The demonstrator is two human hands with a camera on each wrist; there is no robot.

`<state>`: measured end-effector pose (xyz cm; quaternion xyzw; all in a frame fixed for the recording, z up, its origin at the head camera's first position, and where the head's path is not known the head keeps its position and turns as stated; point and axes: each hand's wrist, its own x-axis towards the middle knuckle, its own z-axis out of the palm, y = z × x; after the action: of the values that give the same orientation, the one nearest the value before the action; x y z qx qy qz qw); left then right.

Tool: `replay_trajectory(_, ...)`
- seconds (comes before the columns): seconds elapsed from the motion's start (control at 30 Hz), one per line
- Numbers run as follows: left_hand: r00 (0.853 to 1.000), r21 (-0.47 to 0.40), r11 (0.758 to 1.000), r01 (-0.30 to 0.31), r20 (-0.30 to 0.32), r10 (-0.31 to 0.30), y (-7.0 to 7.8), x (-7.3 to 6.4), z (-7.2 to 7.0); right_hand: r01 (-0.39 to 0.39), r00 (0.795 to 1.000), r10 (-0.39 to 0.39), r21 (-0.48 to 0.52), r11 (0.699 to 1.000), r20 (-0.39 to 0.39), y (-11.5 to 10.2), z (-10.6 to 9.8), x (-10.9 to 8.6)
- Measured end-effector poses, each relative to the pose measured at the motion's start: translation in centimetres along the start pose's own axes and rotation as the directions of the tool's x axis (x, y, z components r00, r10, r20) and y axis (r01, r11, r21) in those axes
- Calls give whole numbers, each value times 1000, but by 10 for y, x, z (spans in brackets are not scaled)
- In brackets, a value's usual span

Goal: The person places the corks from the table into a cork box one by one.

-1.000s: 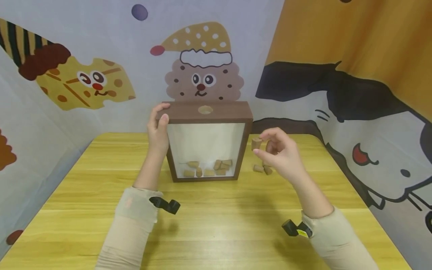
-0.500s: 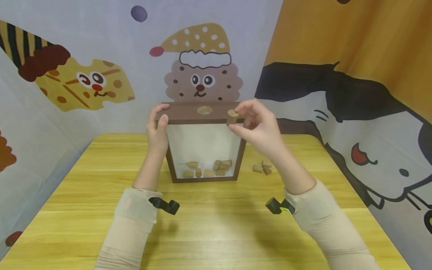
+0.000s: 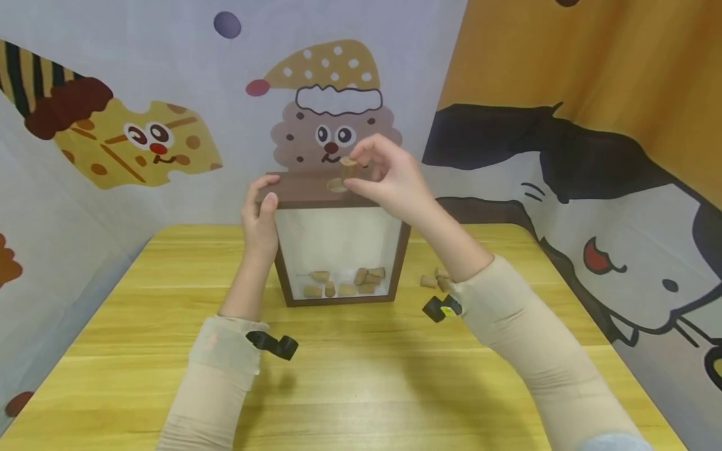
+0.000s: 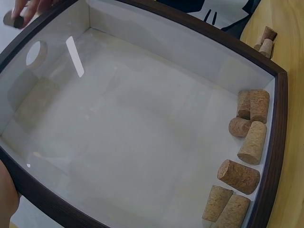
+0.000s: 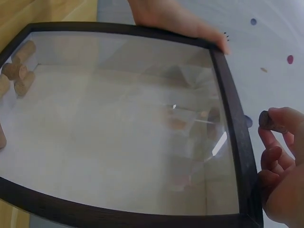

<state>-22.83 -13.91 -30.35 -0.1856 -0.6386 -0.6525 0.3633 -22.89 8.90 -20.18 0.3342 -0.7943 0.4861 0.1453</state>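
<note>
My left hand (image 3: pixel 261 222) grips the upper left corner of a dark brown, clear-fronted box (image 3: pixel 299 191), thumb on the front and fingers over the top. The box stands upright on the table. In its top is a round hole (image 3: pixel 336 186). My right hand (image 3: pixel 397 181) pinches a cork (image 3: pixel 350 168) between thumb and fingers, just above and slightly right of the hole. The right wrist view shows this held cork (image 5: pixel 269 121) outside the box's dark frame (image 5: pixel 232 128). Several corks (image 4: pixel 239 176) lie inside at the bottom of the box.
A few loose corks (image 3: pixel 429 281) lie on the yellow wooden table (image 3: pixel 350 376) right of the box, partly hidden behind my right wrist camera and sleeve. A cloth with cartoon prints (image 3: pixel 186 200) hangs behind the table.
My right hand has carried the cork left and upward, from beside the box to above its top hole. The left hand keeps its grip on the box.
</note>
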Motion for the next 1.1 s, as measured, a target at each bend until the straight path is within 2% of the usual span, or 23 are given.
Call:
replay_trajectory(0.1,1000,4,1000,-16,-6,16,-12,1,-2,-7,1000,7,8,1000,26,2,3,9)
replay_trajectory(0.3,1000,-6,1000,-3,-12,3,-12,2,-2,-28,998,29,-8,1000,49,8,7,20)
replay_trajectory(0.37,1000,-8,1000,4,-9,-4,-8,1,-2,-40,997,41,-14,999,59,9,8,20)
replay_trajectory(0.6,1000,-20,1000,18,10,-18,22,-4,3,-27,998,31,-69,997,58,11,8,19)
replay_trajectory(0.7,1000,-23,1000,20,12,-20,24,-5,3,-21,998,24,-60,998,53,12,8,17)
replay_trajectory(0.9,1000,-23,1000,7,12,-7,23,-5,2,-54,998,54,17,998,12,11,3,8)
replay_trajectory(1.0,1000,-16,1000,16,13,-16,25,-5,2,-81,996,82,21,996,-24,9,-2,-3)
replay_trajectory(1.1,999,-9,999,31,15,-31,25,-4,3,-73,995,75,27,997,-61,7,-8,-18)
